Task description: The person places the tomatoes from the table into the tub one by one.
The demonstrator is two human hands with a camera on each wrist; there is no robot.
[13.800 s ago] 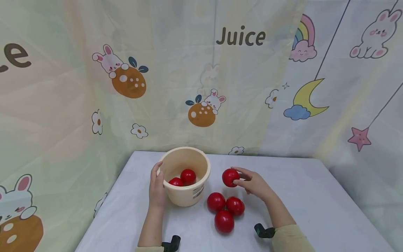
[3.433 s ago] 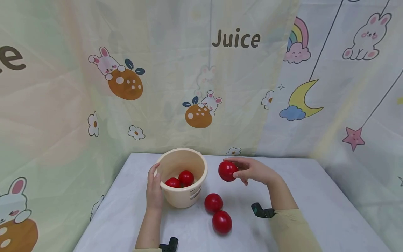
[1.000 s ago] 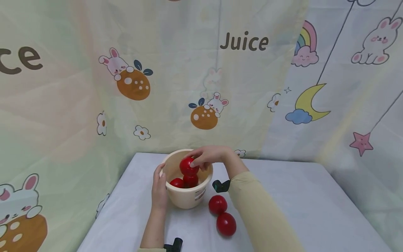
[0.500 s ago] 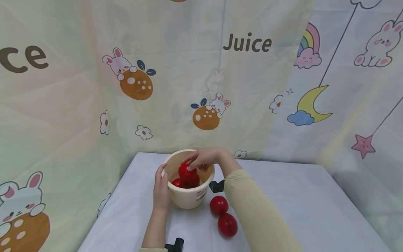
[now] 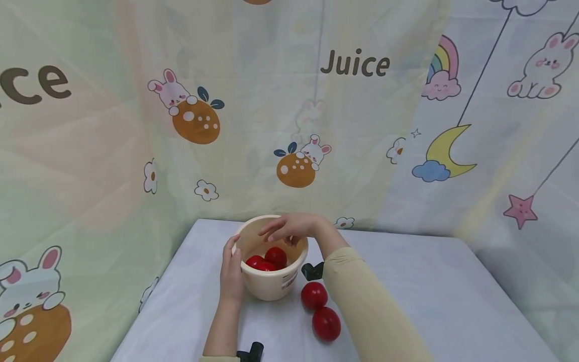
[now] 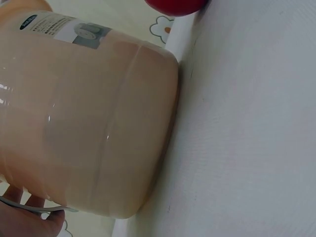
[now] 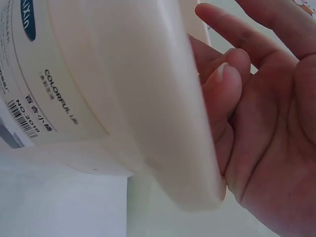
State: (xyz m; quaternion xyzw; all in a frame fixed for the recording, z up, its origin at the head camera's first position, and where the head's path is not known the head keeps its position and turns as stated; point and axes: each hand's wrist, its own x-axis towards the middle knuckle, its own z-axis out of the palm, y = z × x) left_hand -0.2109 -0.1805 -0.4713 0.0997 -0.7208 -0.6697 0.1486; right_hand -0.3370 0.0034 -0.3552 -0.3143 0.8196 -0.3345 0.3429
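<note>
A cream plastic bucket [image 5: 268, 287] stands on the table with three shiny red balls [image 5: 275, 257] inside. My left hand [image 5: 231, 274] holds its left side, fingertips at the rim; in the left wrist view those fingers [image 6: 37, 201] curl by the bucket's thin handle [image 6: 29, 207]. Over the bucket's right rim reaches my right hand [image 5: 294, 227], fingers loosely bent and holding nothing. The right wrist view shows that hand [image 7: 266, 108] partly behind the rim, palm bare. Two more red balls, a nearer one [image 5: 326, 324] and a farther one [image 5: 314, 295], lie right of the bucket.
A white cloth covers the table [image 5: 420, 291]. Behind it hangs a printed curtain [image 5: 253, 100] with rabbits and flowers, close to the table's back edge. Black wrist mounts [image 5: 312, 271] sit on both arms, the right one above the loose balls.
The right hand has carried another red ball into the bucket and let it go; it now lies with two others. Earlier, one more ball left the table group. The left hand stays on the bucket.
</note>
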